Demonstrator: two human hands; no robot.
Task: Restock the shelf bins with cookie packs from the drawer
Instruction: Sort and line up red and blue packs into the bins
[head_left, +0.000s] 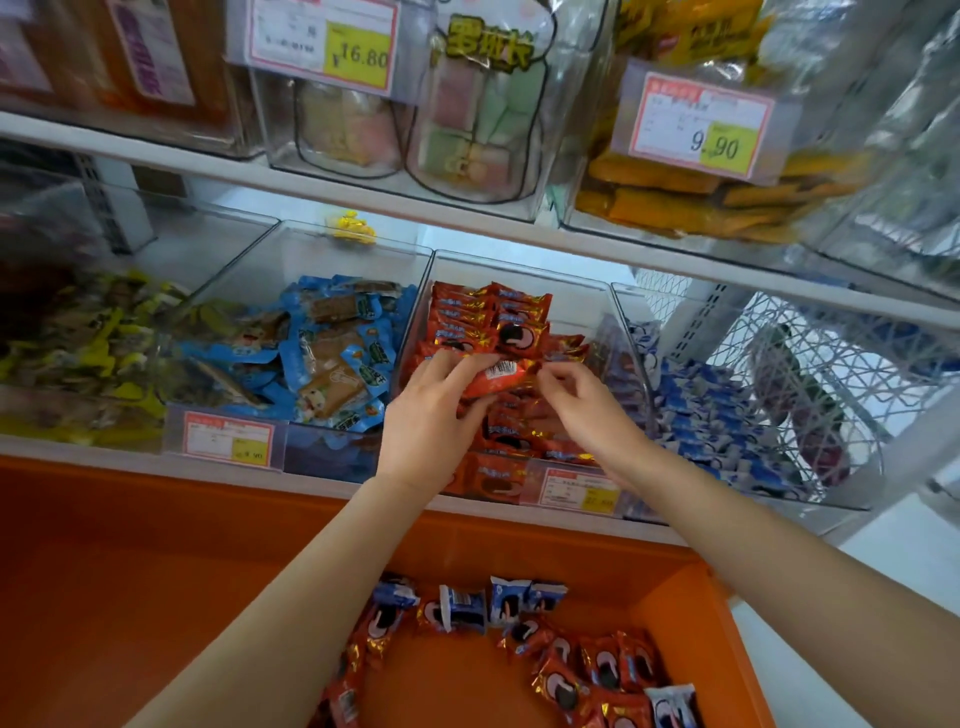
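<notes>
A red cookie pack (501, 375), barcode side up, lies level between the left hand (431, 410) and right hand (587, 405), which pinch its ends above a clear shelf bin (519, 268) stacked with matching red packs (493, 317). Below the front edge of the shelf (311, 486), an open orange drawer (691, 613) holds loose red and blue packs (566, 670) toward its right side.

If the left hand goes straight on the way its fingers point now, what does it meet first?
Likely the stacked red cookie packs at the back of the clear bin, though depth is unclear.
</notes>
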